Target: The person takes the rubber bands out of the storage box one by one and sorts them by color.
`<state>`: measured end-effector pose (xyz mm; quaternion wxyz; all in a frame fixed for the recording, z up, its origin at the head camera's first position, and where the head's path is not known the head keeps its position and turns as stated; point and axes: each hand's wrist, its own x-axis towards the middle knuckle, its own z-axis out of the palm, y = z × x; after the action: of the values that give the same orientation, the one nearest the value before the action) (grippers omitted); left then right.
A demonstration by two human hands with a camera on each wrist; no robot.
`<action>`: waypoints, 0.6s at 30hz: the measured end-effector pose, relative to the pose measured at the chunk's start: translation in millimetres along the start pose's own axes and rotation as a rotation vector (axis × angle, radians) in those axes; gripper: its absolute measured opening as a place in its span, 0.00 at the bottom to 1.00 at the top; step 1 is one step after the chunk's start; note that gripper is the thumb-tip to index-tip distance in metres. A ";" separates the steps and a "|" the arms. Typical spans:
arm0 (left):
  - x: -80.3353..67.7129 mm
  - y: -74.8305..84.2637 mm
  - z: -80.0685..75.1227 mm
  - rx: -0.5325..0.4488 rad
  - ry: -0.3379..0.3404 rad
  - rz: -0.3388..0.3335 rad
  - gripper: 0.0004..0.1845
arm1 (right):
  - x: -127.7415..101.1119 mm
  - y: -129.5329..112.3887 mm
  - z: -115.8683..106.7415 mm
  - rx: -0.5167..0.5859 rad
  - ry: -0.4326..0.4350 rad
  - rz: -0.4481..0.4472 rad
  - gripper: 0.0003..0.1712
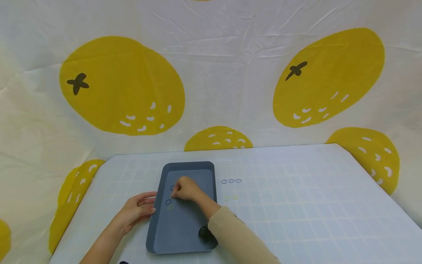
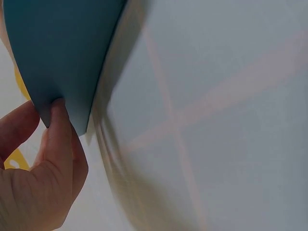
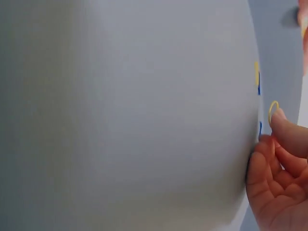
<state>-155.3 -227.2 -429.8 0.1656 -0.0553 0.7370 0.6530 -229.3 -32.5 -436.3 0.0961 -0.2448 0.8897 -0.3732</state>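
Note:
My right hand (image 1: 186, 189) is over the left part of a grey-blue tray (image 1: 194, 238), pinching a thin yellow rubber band (image 3: 270, 114) between thumb and fingertips. Close by on the tray floor lie a blue band (image 1: 168, 202), a second yellow band (image 1: 170, 207) and, just above the fingertips in the head view, another blue band (image 1: 172, 188). At the tray's left side my left hand (image 1: 133, 212) rests its fingertips and thumb against the edge. The left wrist view shows one fingertip (image 2: 58, 102) touching the outer wall.
Right of the tray, three blue bands (image 1: 231, 180) lie in a row on the checked tablecloth (image 1: 296, 205), with two yellow bands (image 1: 235, 197) nearer me. A round black object (image 1: 204, 233) shows beside the right sleeve. A fruit-print cloth (image 1: 230, 91) hangs behind the table.

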 end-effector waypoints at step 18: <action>-0.6 3.0 0.1 0.006 0.001 -0.009 0.34 | -2.0 -3.0 -43.6 0.378 -0.023 0.118 0.02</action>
<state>-155.7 -226.8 -426.8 0.1682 -0.0586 0.7388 0.6499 -241.8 -6.5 -403.6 0.1723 -0.1738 0.8154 -0.5245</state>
